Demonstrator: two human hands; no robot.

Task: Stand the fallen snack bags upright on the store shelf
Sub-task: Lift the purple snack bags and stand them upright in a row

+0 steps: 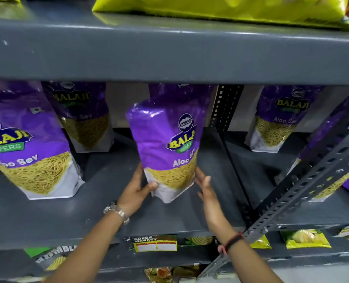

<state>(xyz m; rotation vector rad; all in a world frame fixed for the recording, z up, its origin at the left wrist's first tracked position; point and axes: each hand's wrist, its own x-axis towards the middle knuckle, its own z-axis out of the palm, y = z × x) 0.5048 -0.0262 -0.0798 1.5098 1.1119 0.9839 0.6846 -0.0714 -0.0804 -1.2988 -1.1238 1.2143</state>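
- The grey metal store shelf (pixel 112 213) spreads beneath both sets of fingers.
- A purple plastic Aloo Sev snack bag (pixel 167 148) stands upright on it, its base between the fingers.
- Two more purple bags (pixel 26 144) stand left of the fingers, one behind the other.
- The left hand (pixel 136 186) wraps the bag's lower left edge, thumb on front.
- The right hand (pixel 205 186) lies flat and spread, fingertips at the bag's right side.
- A silver wristwatch (pixel 116 212) sits behind the left fingers.

The purple bag (pixel 167 148) in the middle of the shelf (pixel 108 217) says "BALAJI" and "Aloo Sev". The tag (pixel 155 243) on the shelf's front edge says "SUPER MARKET".
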